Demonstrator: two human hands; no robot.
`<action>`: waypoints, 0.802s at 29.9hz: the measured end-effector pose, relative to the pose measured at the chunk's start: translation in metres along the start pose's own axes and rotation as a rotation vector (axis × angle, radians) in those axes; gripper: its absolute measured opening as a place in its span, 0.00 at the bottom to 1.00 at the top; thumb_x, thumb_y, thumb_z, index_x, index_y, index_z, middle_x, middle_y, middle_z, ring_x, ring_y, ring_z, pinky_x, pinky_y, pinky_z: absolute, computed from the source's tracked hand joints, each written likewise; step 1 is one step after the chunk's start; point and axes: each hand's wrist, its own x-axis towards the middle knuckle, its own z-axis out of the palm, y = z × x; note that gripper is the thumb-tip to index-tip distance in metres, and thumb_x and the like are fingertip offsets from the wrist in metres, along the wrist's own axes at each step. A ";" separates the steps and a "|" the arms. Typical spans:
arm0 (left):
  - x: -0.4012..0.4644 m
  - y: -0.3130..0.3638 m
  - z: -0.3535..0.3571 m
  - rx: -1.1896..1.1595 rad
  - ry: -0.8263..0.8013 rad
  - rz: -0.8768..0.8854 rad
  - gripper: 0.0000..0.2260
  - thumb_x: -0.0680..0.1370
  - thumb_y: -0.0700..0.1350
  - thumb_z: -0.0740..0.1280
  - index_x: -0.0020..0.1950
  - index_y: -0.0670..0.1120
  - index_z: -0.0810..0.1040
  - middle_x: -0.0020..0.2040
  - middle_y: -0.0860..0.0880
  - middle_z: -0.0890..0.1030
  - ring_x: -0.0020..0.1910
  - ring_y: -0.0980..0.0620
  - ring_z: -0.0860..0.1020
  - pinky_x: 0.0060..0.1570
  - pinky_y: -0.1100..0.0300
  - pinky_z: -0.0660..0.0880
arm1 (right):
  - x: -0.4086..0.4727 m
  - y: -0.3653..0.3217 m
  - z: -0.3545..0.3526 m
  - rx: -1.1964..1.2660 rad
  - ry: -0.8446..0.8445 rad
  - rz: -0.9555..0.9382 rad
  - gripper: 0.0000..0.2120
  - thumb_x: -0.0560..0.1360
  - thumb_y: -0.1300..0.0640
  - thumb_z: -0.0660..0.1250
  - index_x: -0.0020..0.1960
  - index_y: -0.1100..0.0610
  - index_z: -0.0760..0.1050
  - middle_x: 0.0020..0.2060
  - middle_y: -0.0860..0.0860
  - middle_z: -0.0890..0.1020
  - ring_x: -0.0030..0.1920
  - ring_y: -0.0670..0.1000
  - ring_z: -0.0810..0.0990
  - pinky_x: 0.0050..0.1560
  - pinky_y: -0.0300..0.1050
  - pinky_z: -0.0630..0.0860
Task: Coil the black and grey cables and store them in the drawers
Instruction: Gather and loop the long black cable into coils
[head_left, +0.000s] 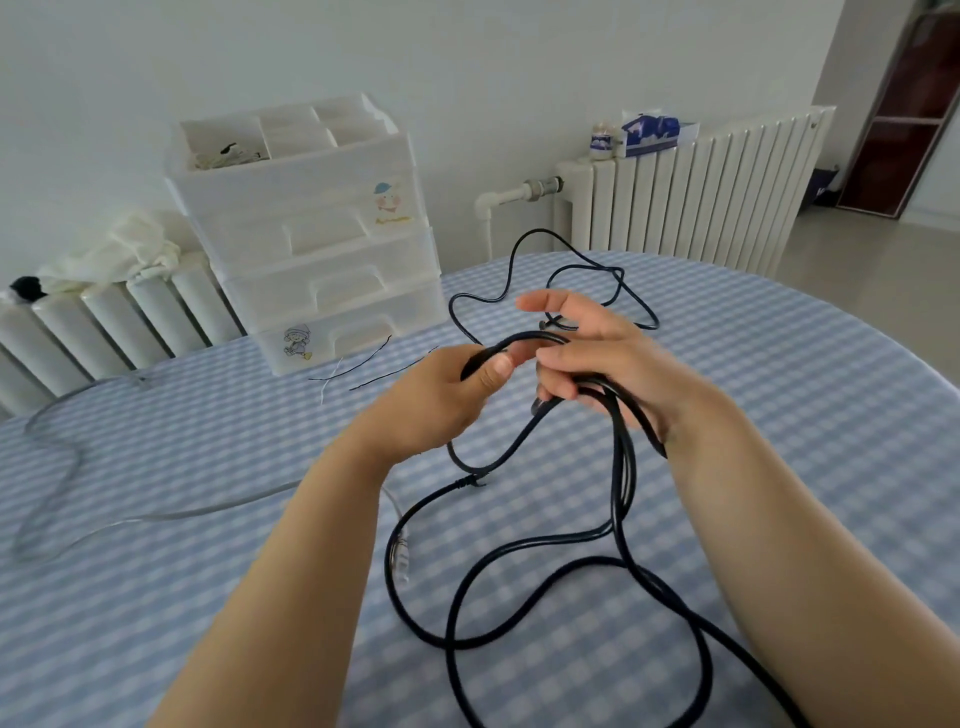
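Note:
A long black cable (519, 561) sprawls in loose loops over the checked table, from the near edge to the far side. My left hand (441, 400) pinches a strand of it between thumb and fingers above the table's middle. My right hand (602, 358) holds several gathered loops of the same cable, its thumb and upper fingers spread. A grey, translucent cable (67, 457) lies on the left of the table; its plug end (401, 551) rests below my left forearm. The white drawer unit (322, 244) stands at the back left with its drawers closed.
Thin black and white twist ties (363, 364) lie in front of the drawer unit. The blue-and-white checked tablecloth (779, 395) covers a round table. White radiators (691, 187) line the wall behind, with small items on top. A doorway is at far right.

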 end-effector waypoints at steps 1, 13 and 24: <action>-0.001 -0.001 -0.001 -0.039 0.007 -0.010 0.21 0.78 0.59 0.57 0.38 0.41 0.66 0.24 0.51 0.62 0.21 0.56 0.58 0.20 0.66 0.57 | -0.002 -0.002 0.000 0.000 -0.010 -0.006 0.23 0.71 0.65 0.63 0.66 0.56 0.69 0.49 0.65 0.81 0.31 0.48 0.72 0.49 0.51 0.71; -0.001 -0.006 -0.036 -1.297 0.396 -0.158 0.20 0.82 0.58 0.54 0.34 0.48 0.64 0.18 0.55 0.58 0.12 0.59 0.56 0.11 0.69 0.53 | -0.015 -0.015 -0.015 -0.820 -0.120 0.366 0.33 0.68 0.36 0.66 0.71 0.40 0.63 0.47 0.44 0.83 0.49 0.45 0.81 0.55 0.43 0.74; -0.001 -0.002 -0.011 -1.302 -0.009 -0.257 0.19 0.79 0.58 0.55 0.35 0.51 0.53 0.23 0.54 0.50 0.17 0.57 0.48 0.14 0.72 0.51 | 0.016 0.021 0.014 -0.835 0.572 -0.128 0.14 0.83 0.50 0.53 0.66 0.49 0.68 0.37 0.45 0.78 0.36 0.46 0.81 0.41 0.46 0.78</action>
